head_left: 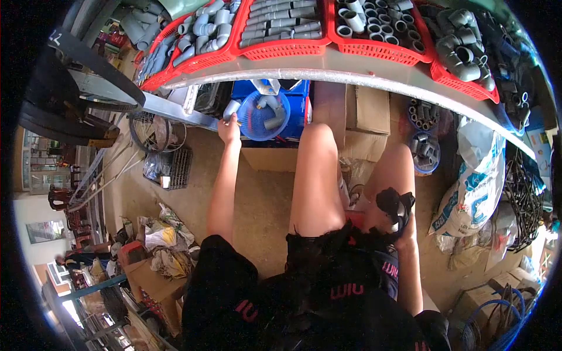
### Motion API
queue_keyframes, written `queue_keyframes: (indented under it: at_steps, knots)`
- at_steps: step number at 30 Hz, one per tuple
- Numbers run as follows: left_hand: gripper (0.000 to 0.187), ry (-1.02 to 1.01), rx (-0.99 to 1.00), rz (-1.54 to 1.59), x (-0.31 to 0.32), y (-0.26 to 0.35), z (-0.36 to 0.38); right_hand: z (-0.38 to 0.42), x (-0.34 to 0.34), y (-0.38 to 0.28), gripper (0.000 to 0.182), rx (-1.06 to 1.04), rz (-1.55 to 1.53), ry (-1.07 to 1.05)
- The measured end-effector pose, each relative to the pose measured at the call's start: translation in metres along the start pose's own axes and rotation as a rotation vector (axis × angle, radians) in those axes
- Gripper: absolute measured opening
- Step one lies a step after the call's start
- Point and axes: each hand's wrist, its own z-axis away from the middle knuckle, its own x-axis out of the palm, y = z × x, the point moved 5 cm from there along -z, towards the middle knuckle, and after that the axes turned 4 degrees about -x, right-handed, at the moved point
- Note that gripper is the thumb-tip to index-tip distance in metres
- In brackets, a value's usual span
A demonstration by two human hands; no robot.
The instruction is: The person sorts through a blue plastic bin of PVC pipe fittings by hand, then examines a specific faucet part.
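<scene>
My left hand (229, 131) is stretched forward, its fingers closed on a grey pipe fitting (232, 109) at the left rim of a blue plastic basket (249, 124). A few grey pipe fittings (270, 105) lie inside that basket. Beside my raised knee, my right hand (405, 233) is closed around a bunched black cloth (391, 202). Something greyish shows in the folds of the cloth, too small to name.
Red baskets (281, 51) of sorted grey fittings line the shelf ahead. Cardboard boxes (367, 110) stand below it. Two small tubs of fittings (425, 153) and a white sack (473, 181) are on the right. A black crate (175, 169) sits on the floor at left.
</scene>
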Motion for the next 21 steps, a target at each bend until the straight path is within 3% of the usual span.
queue_keyframes:
  at_steps: [3,6,7,10,11,18,19,20,21]
  knots:
    - [0.028,-0.084,-0.450,0.023,0.007,-0.012,-0.022,-0.009,-0.005,0.002,0.048,-0.005,-0.019,-0.073]
    - [0.029,-0.241,-0.441,0.057,0.030,-0.052,-0.076,-0.007,-0.001,0.000,0.049,0.013,-0.096,-0.001]
    - [0.034,-0.224,-0.417,-0.153,0.030,-0.042,-0.078,-0.007,0.000,-0.002,0.050,0.014,-0.101,0.007]
    - [0.040,0.014,-0.107,-0.324,0.032,-0.044,-0.088,-0.005,0.003,-0.002,0.055,-0.001,-0.100,0.030]
    - [0.045,0.038,-0.100,-0.292,0.031,-0.045,-0.088,-0.004,0.005,-0.001,0.057,-0.017,-0.083,0.038]
    - [0.049,-0.286,-0.080,-0.626,0.045,-0.050,-0.108,-0.034,-0.026,0.009,0.056,-0.026,-0.111,-0.214]
    - [0.046,-0.401,-0.135,-0.574,0.035,-0.013,-0.087,-0.012,-0.001,0.001,0.052,-0.053,-0.092,-0.043]
    - [0.046,-0.615,-0.429,-0.242,0.044,-0.049,-0.098,-0.015,-0.005,0.002,0.051,-0.051,-0.092,-0.090]
    - [0.047,-0.657,-0.518,-0.228,0.042,-0.045,-0.092,-0.020,-0.010,0.002,0.050,-0.050,-0.093,-0.137]
